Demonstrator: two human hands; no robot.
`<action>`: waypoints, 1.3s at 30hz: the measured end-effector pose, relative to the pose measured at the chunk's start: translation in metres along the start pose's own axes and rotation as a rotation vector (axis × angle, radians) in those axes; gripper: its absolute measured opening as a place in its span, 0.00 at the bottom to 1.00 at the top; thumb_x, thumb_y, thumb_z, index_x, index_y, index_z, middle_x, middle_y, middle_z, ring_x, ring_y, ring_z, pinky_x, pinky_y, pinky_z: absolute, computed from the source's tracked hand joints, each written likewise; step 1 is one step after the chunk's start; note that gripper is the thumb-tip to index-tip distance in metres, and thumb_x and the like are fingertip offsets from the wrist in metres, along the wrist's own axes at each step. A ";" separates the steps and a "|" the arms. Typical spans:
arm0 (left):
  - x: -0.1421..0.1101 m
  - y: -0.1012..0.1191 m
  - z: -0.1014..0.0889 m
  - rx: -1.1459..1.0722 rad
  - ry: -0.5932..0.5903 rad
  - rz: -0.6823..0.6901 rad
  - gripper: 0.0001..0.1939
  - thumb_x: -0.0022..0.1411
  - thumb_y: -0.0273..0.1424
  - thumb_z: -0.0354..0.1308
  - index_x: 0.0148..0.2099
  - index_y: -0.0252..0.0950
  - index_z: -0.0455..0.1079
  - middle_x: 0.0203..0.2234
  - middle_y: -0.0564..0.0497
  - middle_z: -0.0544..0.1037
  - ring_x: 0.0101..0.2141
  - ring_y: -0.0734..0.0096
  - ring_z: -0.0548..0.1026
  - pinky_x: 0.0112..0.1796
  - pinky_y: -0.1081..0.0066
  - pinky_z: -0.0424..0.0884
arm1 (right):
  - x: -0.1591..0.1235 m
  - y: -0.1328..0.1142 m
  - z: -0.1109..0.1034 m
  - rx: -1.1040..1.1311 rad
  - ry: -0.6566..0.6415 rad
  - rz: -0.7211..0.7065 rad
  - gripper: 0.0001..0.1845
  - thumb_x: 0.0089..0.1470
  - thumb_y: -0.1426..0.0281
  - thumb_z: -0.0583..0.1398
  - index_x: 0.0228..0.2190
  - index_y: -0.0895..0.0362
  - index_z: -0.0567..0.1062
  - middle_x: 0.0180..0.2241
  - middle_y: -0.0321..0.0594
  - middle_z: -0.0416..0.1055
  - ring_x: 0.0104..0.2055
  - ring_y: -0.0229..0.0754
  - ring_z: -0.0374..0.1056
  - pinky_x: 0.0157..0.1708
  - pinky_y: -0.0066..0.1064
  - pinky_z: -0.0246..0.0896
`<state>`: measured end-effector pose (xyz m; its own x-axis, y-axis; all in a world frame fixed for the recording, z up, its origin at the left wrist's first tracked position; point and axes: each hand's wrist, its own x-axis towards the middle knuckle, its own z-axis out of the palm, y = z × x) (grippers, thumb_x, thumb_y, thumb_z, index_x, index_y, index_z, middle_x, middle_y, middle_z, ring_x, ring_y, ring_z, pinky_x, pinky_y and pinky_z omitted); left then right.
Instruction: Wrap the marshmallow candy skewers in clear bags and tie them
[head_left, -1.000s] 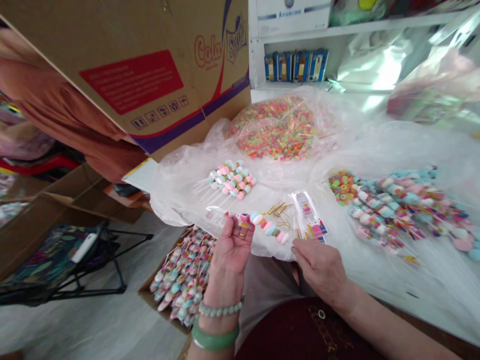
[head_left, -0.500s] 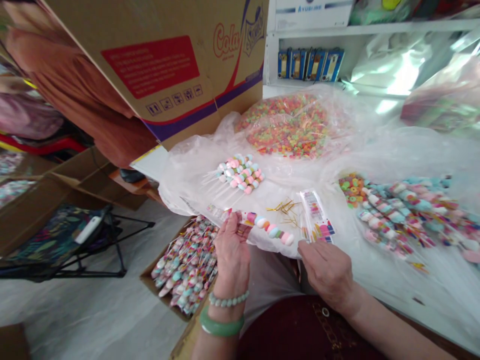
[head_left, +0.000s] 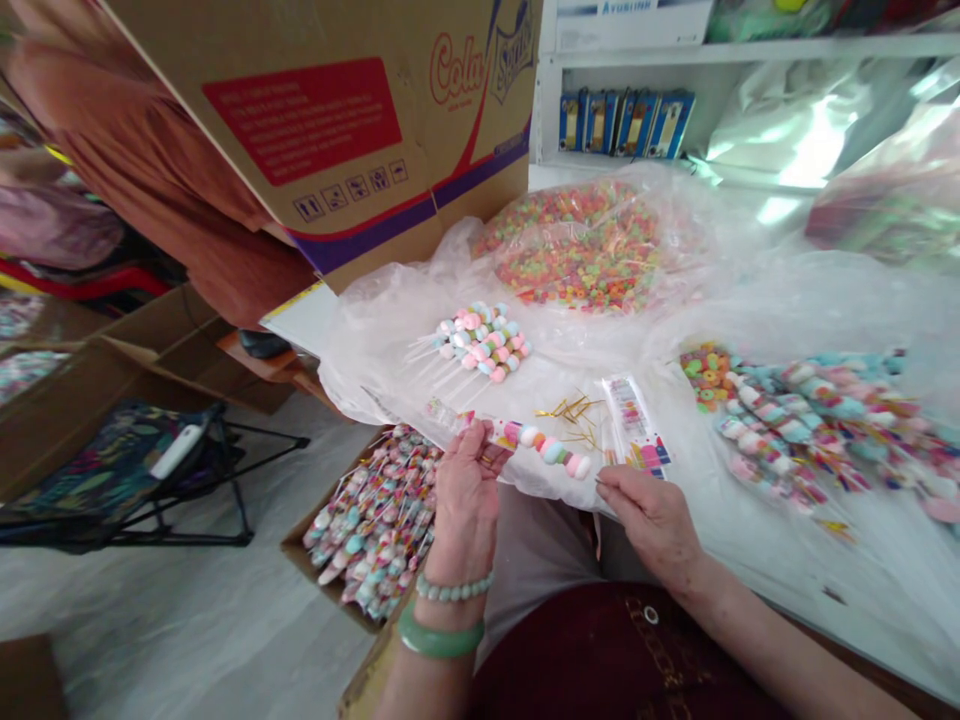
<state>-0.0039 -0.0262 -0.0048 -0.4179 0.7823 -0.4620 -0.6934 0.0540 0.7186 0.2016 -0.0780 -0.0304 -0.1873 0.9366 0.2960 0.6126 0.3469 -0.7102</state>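
Observation:
My left hand [head_left: 469,475] pinches a clear printed plastic wrapper [head_left: 444,412] near the table's front edge. A marshmallow skewer [head_left: 553,450] of pastel pieces runs from the wrapper's mouth toward my right hand [head_left: 649,515]. The right fingers are closed at the skewer's near end, apparently on its thin stick, which is hardly visible. Gold twist ties [head_left: 574,410] lie loose just beyond the skewer. A stack of flat printed wrappers [head_left: 630,415] rests beside them. Farther back, several unwrapped marshmallow skewers [head_left: 487,340] lie side by side, sticks pointing left.
Wrapped skewers [head_left: 817,420] are heaped at right beside ring candies [head_left: 705,378]. A big bag of ring candies [head_left: 577,245] lies behind. A tall carton [head_left: 337,120] stands at back left. Below the table edge sits a box of wrapped skewers [head_left: 375,520], near a folding stool [head_left: 112,480]. Someone stands behind the carton.
My right hand has shifted slightly up and left with the skewer's end. The left hand still grips the wrapper, a touch higher, and the wrapper's printed part reaches slightly farther along the skewer.

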 end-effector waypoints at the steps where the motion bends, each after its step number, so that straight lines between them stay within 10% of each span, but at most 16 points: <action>1: 0.000 -0.002 0.000 0.007 -0.005 0.005 0.03 0.57 0.25 0.59 0.30 0.33 0.71 0.22 0.52 0.76 0.21 0.74 0.75 0.26 0.73 0.72 | 0.001 -0.001 -0.001 0.036 -0.016 0.033 0.11 0.59 0.69 0.55 0.29 0.56 0.75 0.27 0.36 0.75 0.28 0.38 0.71 0.29 0.25 0.61; 14: 0.001 -0.009 -0.001 0.031 0.062 0.051 0.03 0.54 0.25 0.61 0.29 0.32 0.70 0.21 0.54 0.74 0.20 0.76 0.73 0.25 0.75 0.71 | 0.000 0.000 0.004 0.062 -0.003 0.020 0.10 0.57 0.69 0.56 0.31 0.55 0.77 0.29 0.38 0.78 0.32 0.40 0.73 0.33 0.29 0.63; 30: 0.008 -0.006 -0.007 0.047 0.008 -0.046 0.04 0.53 0.25 0.61 0.31 0.34 0.68 0.22 0.55 0.74 0.20 0.74 0.73 0.24 0.72 0.71 | 0.011 -0.012 0.000 0.795 -0.289 0.588 0.13 0.47 0.61 0.61 0.22 0.58 0.72 0.13 0.27 0.54 0.16 0.31 0.47 0.18 0.25 0.40; 39: -0.007 -0.021 0.006 0.154 -0.159 -0.096 0.06 0.47 0.25 0.66 0.29 0.32 0.72 0.20 0.54 0.75 0.19 0.77 0.71 0.23 0.76 0.68 | 0.005 -0.004 0.005 0.192 -0.285 0.292 0.11 0.52 0.67 0.57 0.21 0.55 0.72 0.17 0.31 0.63 0.23 0.35 0.59 0.24 0.26 0.48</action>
<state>0.0167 -0.0287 -0.0134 -0.2482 0.8563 -0.4530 -0.6226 0.2172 0.7518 0.1943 -0.0744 -0.0299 -0.2480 0.9632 -0.1033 0.5227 0.0433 -0.8514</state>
